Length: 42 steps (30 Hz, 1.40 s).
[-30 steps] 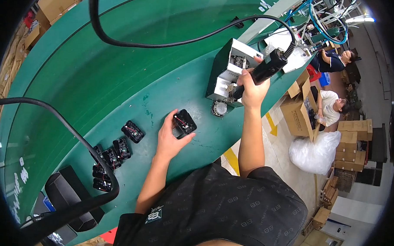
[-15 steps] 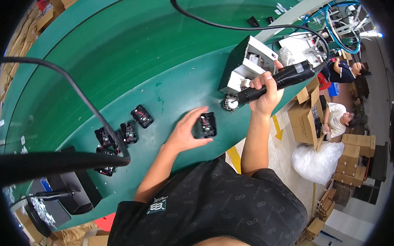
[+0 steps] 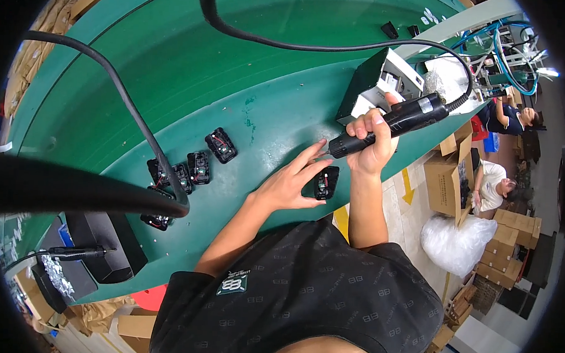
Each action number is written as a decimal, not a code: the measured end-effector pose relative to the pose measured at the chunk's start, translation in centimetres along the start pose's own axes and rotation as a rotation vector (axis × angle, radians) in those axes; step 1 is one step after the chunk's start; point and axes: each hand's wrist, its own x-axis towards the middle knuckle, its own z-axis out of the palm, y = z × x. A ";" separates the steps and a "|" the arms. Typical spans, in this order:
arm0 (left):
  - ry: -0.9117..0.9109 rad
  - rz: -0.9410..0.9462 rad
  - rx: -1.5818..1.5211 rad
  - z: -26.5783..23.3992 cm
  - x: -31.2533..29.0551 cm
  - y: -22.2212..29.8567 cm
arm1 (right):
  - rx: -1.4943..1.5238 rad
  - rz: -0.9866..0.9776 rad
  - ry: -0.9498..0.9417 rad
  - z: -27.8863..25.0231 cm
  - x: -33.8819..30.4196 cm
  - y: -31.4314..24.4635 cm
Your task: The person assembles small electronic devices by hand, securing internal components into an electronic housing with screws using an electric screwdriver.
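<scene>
Near the counter's (image 3: 284,114) near edge, the black housing (image 3: 326,183) points lengthwise toward it, beside the nearer left hand (image 3: 288,184), fingers spread, grip unclear; the right hand (image 3: 372,142) clasps a black screwdriver (image 3: 415,114) aimed leftward

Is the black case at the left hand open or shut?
Open: inner parts of the black case at the left hand show, with no cover over them.

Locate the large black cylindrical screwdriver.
Head view, right of centre: the large black cylindrical screwdriver is in the right grip, pointing toward the left grip.
</scene>
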 end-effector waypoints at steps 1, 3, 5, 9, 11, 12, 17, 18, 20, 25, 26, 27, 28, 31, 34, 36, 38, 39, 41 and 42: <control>0.005 0.010 0.024 -0.1 0.0 0.1 | 0.048 0.004 0.013 0.1 0.0 -0.1; 0.006 0.021 0.046 -0.3 0.0 0.3 | 0.038 0.008 0.016 0.1 0.0 -0.1; -0.009 0.008 0.098 -0.3 -0.1 0.5 | 0.029 0.013 0.016 0.0 0.1 -0.1; 0.019 0.015 0.120 -0.3 -0.2 0.1 | 0.029 0.029 0.036 -0.4 0.2 0.1; -0.001 0.012 0.116 -0.3 -0.2 0.0 | 0.031 0.031 0.043 -0.6 0.2 0.1; -0.001 0.012 0.115 -0.2 -0.2 0.0 | 0.032 0.028 0.041 -0.7 0.2 0.1; -0.003 0.029 0.143 -0.2 -0.2 0.0 | 0.041 0.035 0.025 -0.5 -0.1 0.0; -0.003 0.029 0.141 -0.2 -0.2 0.0 | 0.039 0.043 0.011 -0.4 -0.2 0.0; -0.002 0.045 0.157 -0.2 -0.2 0.0 | 0.035 0.053 -0.004 -0.4 -0.4 0.1; -0.024 0.019 0.173 -0.2 -0.1 0.2 | -0.092 0.040 -0.050 -0.4 -0.5 0.3; -0.025 0.016 0.176 -0.2 -0.1 0.2 | -0.093 0.040 -0.051 -0.4 -0.5 0.4; -0.024 0.016 0.175 -0.3 -0.1 0.2 | -0.108 0.021 -0.067 -0.4 -0.5 0.4; -0.028 0.007 0.176 -0.3 -0.1 0.2 | -0.122 0.001 -0.082 -0.4 -0.4 0.4; -0.030 0.002 0.177 -0.3 -0.2 0.1 | -0.119 -0.010 -0.093 -0.3 -0.3 0.2; -0.029 0.001 0.181 -0.3 -0.2 0.2 | -0.124 -0.023 -0.108 -0.4 -0.3 0.2; -0.033 -0.002 0.183 -0.3 -0.2 0.2 | -0.121 -0.019 -0.101 -0.5 -0.3 0.2; -0.033 -0.001 0.187 -0.3 -0.2 0.3 | -0.118 -0.015 -0.095 -0.5 -0.3 0.2; -0.033 -0.001 0.187 -0.3 -0.1 0.3 | -0.123 -0.008 -0.103 -0.6 -0.3 0.2; -0.032 0.007 0.191 -0.3 -0.2 0.2 | -0.128 0.000 -0.111 -0.6 -0.3 0.2; -0.032 0.006 0.191 -0.3 -0.2 0.2 | -0.133 0.000 -0.118 -0.6 -0.3 0.2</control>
